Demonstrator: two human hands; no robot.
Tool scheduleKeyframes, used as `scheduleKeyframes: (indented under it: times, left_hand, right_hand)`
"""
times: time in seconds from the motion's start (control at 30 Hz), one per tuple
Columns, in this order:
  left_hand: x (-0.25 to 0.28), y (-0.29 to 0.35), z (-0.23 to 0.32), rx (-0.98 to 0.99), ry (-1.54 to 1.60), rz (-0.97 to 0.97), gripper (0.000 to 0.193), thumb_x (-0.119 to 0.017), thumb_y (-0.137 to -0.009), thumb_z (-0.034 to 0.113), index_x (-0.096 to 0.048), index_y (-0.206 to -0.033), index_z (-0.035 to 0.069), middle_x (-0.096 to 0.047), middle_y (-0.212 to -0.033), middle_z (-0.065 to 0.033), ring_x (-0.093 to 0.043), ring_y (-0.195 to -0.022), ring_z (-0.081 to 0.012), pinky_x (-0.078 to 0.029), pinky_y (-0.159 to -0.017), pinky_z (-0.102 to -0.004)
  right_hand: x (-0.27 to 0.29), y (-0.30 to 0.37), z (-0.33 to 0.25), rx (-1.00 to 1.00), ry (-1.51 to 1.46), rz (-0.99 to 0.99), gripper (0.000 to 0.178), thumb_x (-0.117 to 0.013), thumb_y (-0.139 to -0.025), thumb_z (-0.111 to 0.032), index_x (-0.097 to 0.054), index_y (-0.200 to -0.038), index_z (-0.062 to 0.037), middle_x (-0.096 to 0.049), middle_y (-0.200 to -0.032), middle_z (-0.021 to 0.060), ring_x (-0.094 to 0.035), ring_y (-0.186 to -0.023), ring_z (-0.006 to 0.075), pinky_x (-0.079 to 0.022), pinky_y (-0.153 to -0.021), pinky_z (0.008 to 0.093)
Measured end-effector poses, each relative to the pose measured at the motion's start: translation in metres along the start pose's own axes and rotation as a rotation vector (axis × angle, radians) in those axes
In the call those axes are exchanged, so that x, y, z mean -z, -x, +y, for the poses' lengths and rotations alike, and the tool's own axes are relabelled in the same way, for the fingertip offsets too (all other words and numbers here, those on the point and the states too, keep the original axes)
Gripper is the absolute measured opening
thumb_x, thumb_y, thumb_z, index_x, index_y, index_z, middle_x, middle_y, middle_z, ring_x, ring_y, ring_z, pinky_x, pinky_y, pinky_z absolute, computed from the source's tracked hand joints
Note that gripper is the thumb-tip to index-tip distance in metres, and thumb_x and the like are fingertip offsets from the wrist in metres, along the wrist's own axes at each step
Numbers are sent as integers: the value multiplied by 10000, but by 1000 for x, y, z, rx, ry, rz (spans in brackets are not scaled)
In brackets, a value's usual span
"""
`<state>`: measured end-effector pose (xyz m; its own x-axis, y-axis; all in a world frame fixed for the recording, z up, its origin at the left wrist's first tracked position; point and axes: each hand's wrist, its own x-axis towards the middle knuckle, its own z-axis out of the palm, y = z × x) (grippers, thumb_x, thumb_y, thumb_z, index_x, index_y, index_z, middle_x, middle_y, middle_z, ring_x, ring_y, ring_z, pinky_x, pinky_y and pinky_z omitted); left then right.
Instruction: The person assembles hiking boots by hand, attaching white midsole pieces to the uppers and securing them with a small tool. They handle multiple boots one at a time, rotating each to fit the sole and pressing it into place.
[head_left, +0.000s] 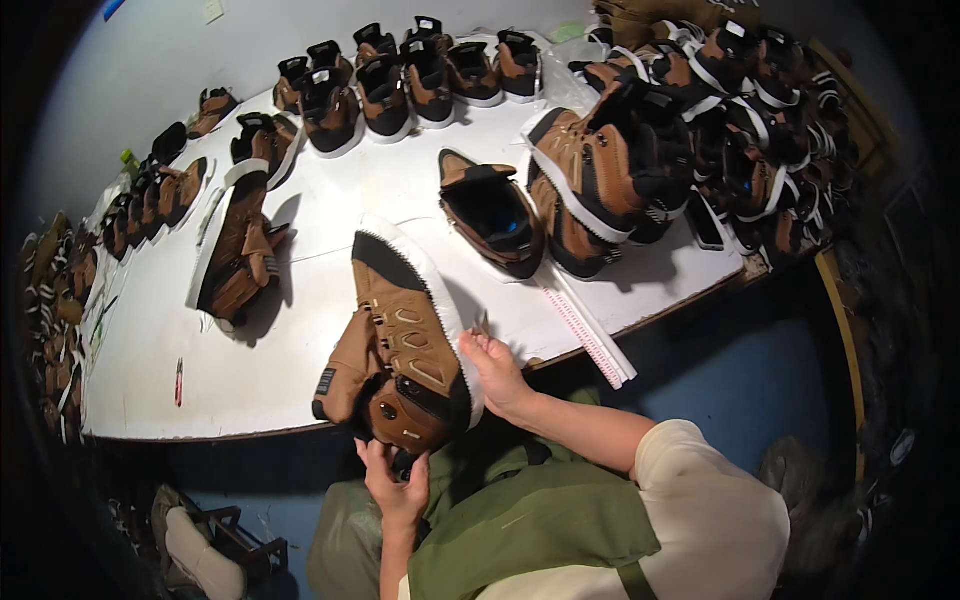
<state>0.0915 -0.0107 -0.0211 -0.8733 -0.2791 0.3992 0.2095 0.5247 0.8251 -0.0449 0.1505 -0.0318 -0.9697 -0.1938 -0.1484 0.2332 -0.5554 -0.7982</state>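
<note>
Over the table's near edge I hold a brown and black high-top shoe [410, 335] with a white sole, tilted with its toe pointing away. My left hand [397, 488] is closed on it from below, by the collar and heel; some of its fingertips are hidden behind the shoe. My right hand [495, 375] is at the sole's right edge, thumb and fingers pressed together. A small, thin, metallic-looking piece sticks up from those fingers, too small to name. Whether the right hand also grips the sole I cannot tell.
Another brown shoe [240, 250] lies on its side to the left, near red-handled tweezers [179, 382]. One shoe [490, 215] stands ahead, beside stacked shoes [620, 160]. A white ruler-like strip [585, 325] overhangs the white table's [250, 400] edge. A phone [705, 222] lies right; shoe piles flank both sides.
</note>
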Motion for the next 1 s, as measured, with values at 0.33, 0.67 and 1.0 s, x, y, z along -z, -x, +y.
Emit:
scheduleKeyframes:
  times: [0.33, 0.67, 1.0]
  left_hand:
    - [-2, -61, 16, -26, -17, 161, 593, -728, -725, 2, -505, -1272, -39, -686, -957, -142, -654, -930, -261, -183, -1144, -547]
    - [-35, -147, 1, -330, -268, 78, 646, -800, -697, 103, -513, -1266, -5, -601, -946, -142, -574, -944, -304, -334, -1060, -544]
    - [-3, -99, -23, -304, 48, 315, 229, -722, -693, -50, -616, -889, 5, -638, -865, -131, -609, -819, -322, -496, -737, -390]
  right_hand:
    - [6, -16, -71, 497, 887, -102, 237, -554, -985, -183, -631, -1131, -13, -600, -919, 41, -518, -694, 95, -443, -624, 225]
    - [27, -67, -166, 704, 1639, -94, 490, -754, -777, -163, -578, -1221, -59, -599, -1230, 107, -646, -989, 292, -539, -821, 362]
    - [5, -90, -169, 828, 1759, -128, 274, -743, -794, -131, -585, -992, -27, -592, -827, 118, -614, -682, 301, -490, -599, 374]
